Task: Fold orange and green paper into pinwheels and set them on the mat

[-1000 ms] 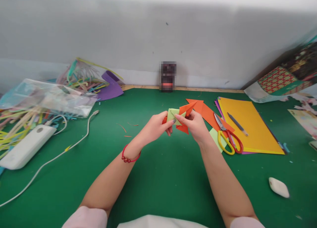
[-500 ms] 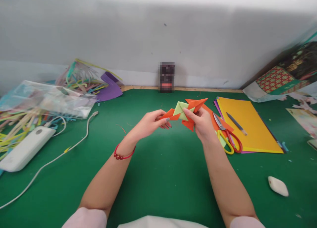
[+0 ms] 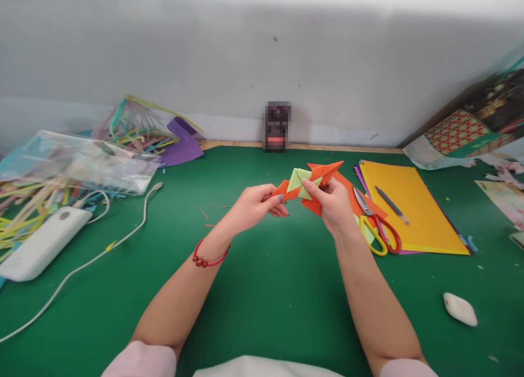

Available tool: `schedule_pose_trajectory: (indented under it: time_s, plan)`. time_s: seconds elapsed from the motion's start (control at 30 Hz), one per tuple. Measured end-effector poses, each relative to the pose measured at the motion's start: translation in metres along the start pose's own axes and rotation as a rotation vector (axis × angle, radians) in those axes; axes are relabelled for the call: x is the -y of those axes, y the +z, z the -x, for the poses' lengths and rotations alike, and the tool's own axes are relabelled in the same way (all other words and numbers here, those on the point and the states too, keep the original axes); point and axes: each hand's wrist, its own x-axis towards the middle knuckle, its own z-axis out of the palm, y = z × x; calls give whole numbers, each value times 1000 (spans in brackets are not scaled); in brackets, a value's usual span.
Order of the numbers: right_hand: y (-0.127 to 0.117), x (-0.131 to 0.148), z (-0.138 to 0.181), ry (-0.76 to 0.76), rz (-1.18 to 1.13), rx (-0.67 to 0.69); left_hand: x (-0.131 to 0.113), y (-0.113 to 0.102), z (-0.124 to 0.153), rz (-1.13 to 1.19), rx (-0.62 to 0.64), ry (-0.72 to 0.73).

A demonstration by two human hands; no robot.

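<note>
As left hand (image 3: 254,207) pinches one end, folded paper (image 3: 298,181) between, right hand (image 3: 338,207) opposite

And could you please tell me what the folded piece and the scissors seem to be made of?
The folded piece: probably matte paper, from its thin, flat faces and crisp creases.
The scissors: blades apparently metal, grey with slight sheen; handles look smooth, yellow and red, perhaps plastic or plastic-coated.
</note>
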Motion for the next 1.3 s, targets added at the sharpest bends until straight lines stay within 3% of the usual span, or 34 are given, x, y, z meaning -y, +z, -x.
schedule_pose_trajectory:
  time_s: [0.63, 0.93, 1.3]
  plan:
    - [1, 2, 1, 4, -18, 22, -4, 3, 2, 61, -16, -44]
    - [-3, 2, -3, 59, -45, 65, 1, 5, -2, 18, -9, 28]
    - [3, -3, -1, -26, -15, -72, 0, 12, 0, 39, -37, -1]
